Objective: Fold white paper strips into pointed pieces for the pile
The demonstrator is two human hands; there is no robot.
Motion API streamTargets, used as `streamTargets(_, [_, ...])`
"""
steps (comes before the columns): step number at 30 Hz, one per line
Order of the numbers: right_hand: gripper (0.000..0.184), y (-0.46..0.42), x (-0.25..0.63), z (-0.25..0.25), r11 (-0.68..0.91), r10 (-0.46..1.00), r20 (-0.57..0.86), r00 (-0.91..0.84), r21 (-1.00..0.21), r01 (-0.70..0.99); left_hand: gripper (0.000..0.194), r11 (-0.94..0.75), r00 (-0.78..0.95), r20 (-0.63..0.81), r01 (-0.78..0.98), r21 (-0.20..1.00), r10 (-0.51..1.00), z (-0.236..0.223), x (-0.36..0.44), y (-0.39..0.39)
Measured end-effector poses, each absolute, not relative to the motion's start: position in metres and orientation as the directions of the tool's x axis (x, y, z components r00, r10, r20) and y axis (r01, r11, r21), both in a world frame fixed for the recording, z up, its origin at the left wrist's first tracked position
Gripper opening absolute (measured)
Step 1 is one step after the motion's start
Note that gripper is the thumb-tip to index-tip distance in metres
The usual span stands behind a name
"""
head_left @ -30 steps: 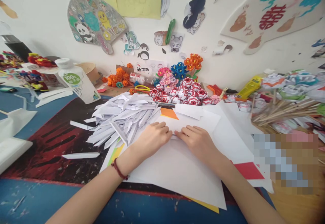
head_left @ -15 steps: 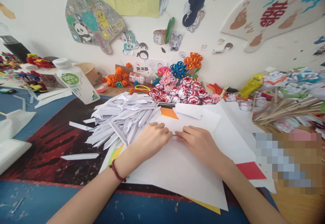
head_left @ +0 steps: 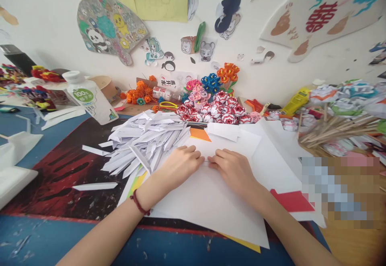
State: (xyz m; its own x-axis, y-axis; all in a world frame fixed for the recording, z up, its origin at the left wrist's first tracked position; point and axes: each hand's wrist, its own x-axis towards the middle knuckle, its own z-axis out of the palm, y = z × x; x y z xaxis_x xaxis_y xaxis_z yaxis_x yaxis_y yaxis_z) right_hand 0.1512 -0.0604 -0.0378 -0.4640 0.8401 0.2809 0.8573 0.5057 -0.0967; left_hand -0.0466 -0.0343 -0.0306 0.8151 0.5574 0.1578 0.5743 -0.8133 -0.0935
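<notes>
Over a stack of large white paper sheets [head_left: 208, 201], my left hand [head_left: 187, 162] and my right hand [head_left: 232, 165] face each other with fingers curled down. Between their fingertips shows a short bit of a white folded paper strip [head_left: 206, 162], pinched from both ends and mostly hidden by the fingers. Close to my left hand lies a heap of folded white paper strips [head_left: 147, 139]. One loose strip [head_left: 95, 186] rests apart on the dark red and black mat [head_left: 63, 177].
Red-and-white paper flowers [head_left: 221, 109] line the back, beside small coloured flower bunches [head_left: 211, 82]. A white bottle [head_left: 90, 97] leans at back left. Wooden sticks [head_left: 337, 129] and more paper flowers [head_left: 352, 97] pile up at right. Red paper [head_left: 292, 200] sticks out near my right forearm.
The view has shifted very slightly. My hands keep almost the same place and pinch; the right wrist has turned a little, and more of the red paper shows beside that forearm.
</notes>
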Motion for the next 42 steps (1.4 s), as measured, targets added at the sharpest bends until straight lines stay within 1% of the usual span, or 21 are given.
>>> streamTargets(6, [0.011,-0.06,0.15,-0.039,0.481,0.857,0.275,-0.435,-0.125,0.868,0.015,-0.803,0.8,0.158,0.593,-0.062,0.579,-0.027,-0.048,-0.035])
streamTargets(9, [0.012,-0.061,0.149,-0.038,0.461,0.872,0.267,-0.41,-0.17,0.871,0.016,-0.801,0.798,0.156,0.596,-0.053,0.583,-0.026,-0.048,-0.035])
streamTargets(13, [0.01,-0.064,0.148,-0.038,0.414,0.895,0.278,-0.35,-0.22,0.883,0.016,-0.805,0.803,0.163,0.589,-0.07,0.573,-0.026,-0.047,-0.035])
streamTargets(19, [0.009,-0.064,0.147,-0.039,0.401,0.901,0.261,-0.347,-0.193,0.896,0.012,-0.786,0.788,0.187,0.609,-0.104,0.586,-0.029,-0.046,-0.034])
streamTargets(26, [0.014,-0.063,0.145,-0.039,0.401,0.899,0.256,-0.356,-0.155,0.903,0.01,-0.792,0.793,0.189,0.602,-0.098,0.579,-0.031,-0.046,-0.032])
streamTargets(30, [0.016,-0.064,0.144,-0.037,0.385,0.906,0.239,-0.349,-0.122,0.915,0.013,-0.789,0.79,0.185,0.607,-0.094,0.585,-0.028,-0.047,-0.032])
streamTargets(33, [0.016,-0.066,0.143,-0.034,0.366,0.914,0.215,-0.344,-0.073,0.928,0.014,-0.786,0.787,0.177,0.612,-0.09,0.592,-0.027,-0.047,-0.034])
streamTargets(38, [0.019,-0.072,0.14,-0.032,0.351,0.912,0.202,-0.356,0.062,0.934,0.014,-0.775,0.777,0.161,0.626,-0.092,0.609,-0.025,-0.045,-0.038])
streamTargets(42, [0.021,-0.078,0.138,-0.034,0.364,0.893,0.221,-0.393,0.162,0.917,0.017,-0.746,0.747,0.16,0.661,-0.081,0.645,-0.022,-0.046,-0.04])
